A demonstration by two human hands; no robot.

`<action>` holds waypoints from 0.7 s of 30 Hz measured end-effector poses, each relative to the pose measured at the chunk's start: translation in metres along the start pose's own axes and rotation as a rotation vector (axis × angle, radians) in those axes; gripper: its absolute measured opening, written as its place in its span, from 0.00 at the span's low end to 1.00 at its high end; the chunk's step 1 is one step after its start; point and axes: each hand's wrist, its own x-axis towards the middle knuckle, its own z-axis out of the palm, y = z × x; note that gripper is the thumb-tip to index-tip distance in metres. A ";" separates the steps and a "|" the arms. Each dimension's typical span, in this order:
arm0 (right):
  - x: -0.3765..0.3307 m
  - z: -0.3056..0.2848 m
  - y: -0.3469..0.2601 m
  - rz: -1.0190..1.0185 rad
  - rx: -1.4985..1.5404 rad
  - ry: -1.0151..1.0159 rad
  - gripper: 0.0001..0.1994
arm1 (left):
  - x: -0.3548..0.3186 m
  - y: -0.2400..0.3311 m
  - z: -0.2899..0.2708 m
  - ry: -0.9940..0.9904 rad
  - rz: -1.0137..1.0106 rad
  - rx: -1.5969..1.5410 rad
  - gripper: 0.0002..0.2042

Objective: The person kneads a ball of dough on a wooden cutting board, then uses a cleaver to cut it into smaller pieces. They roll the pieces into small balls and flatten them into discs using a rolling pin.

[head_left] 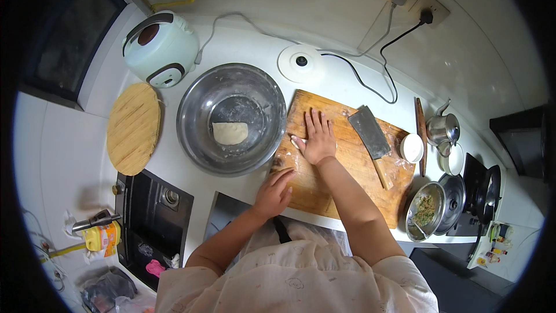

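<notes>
My right hand (318, 142) lies flat on the wooden cutting board (347, 182), fingers stretched out. A small bit of white dough (297, 142) shows by its thumb; whatever lies under the palm is hidden. At the board's near left edge is my left hand (273, 193), fingers loosely extended and holding nothing. To the left stands a large steel bowl (191, 145) with a pale lump of dough (230, 133) inside. A cleaver (370, 133) with a wooden handle rests on the board, right of my right hand. Near it sits a small white bowl (412, 148). Flour dusts the board in places.
A rolling pin (421, 139) and a metal kettle (443, 127) stand right of the board, near a steel bowl of chopped filling (425, 210) and a pan lid (454, 203). Behind are a mint rice cooker (162, 49) and a white kettle base (298, 64). A dark sink (153, 208) lies left.
</notes>
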 end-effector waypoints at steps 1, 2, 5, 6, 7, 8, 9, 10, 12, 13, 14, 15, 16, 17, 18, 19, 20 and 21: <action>0.005 0.003 0.000 0.018 0.011 0.006 0.41 | 0.002 0.003 0.003 0.013 0.011 0.006 0.23; -0.004 0.006 0.001 -0.037 0.007 0.061 0.43 | 0.003 0.005 0.005 0.020 0.017 0.010 0.25; -0.073 -0.004 0.000 -0.122 0.089 0.048 0.45 | 0.003 0.005 0.013 0.025 0.026 0.016 0.29; -0.101 -0.008 -0.001 -0.123 0.134 0.016 0.46 | 0.002 0.003 0.015 0.019 0.031 0.016 0.31; -0.124 -0.009 -0.001 -0.122 0.180 -0.017 0.46 | 0.000 0.001 0.018 0.013 0.036 0.017 0.32; -0.143 -0.006 -0.002 -0.114 0.185 -0.044 0.46 | -0.001 -0.001 0.021 0.014 0.047 0.008 0.32; -0.159 -0.001 -0.002 -0.110 0.195 -0.072 0.46 | -0.001 -0.001 0.020 -0.002 0.057 0.013 0.33; -0.165 0.000 -0.002 -0.106 0.202 -0.097 0.46 | -0.001 -0.002 0.021 -0.017 0.069 0.016 0.33; -0.143 0.009 0.003 -0.093 0.148 -0.031 0.46 | 0.000 -0.003 0.021 -0.029 0.093 0.020 0.34; -0.123 0.010 0.003 -0.091 0.124 0.002 0.46 | 0.002 -0.002 0.021 -0.026 0.086 0.027 0.34; -0.101 0.007 0.005 -0.093 0.112 0.022 0.45 | 0.005 0.001 0.020 -0.024 0.080 0.035 0.34; -0.080 0.005 0.005 -0.071 0.114 0.020 0.45 | 0.008 0.003 0.020 -0.023 0.075 0.043 0.34; -0.060 0.003 0.005 -0.050 0.114 0.021 0.44 | 0.010 0.005 0.021 -0.023 0.067 0.044 0.34; -0.045 0.001 0.006 -0.032 0.108 0.024 0.44 | 0.012 0.004 0.023 -0.023 0.063 0.049 0.35; -0.038 0.000 0.008 -0.030 0.117 0.034 0.44 | 0.013 0.004 0.026 -0.026 0.058 0.053 0.35; -0.031 0.001 0.008 -0.029 0.129 0.044 0.44 | 0.012 0.004 0.028 -0.033 0.050 0.059 0.36; -0.029 0.000 0.008 -0.025 0.142 0.054 0.44 | 0.013 0.006 0.030 -0.030 0.046 0.053 0.36; -0.038 -0.002 0.009 -0.039 0.137 0.044 0.44 | 0.014 0.006 0.032 -0.026 0.047 0.052 0.36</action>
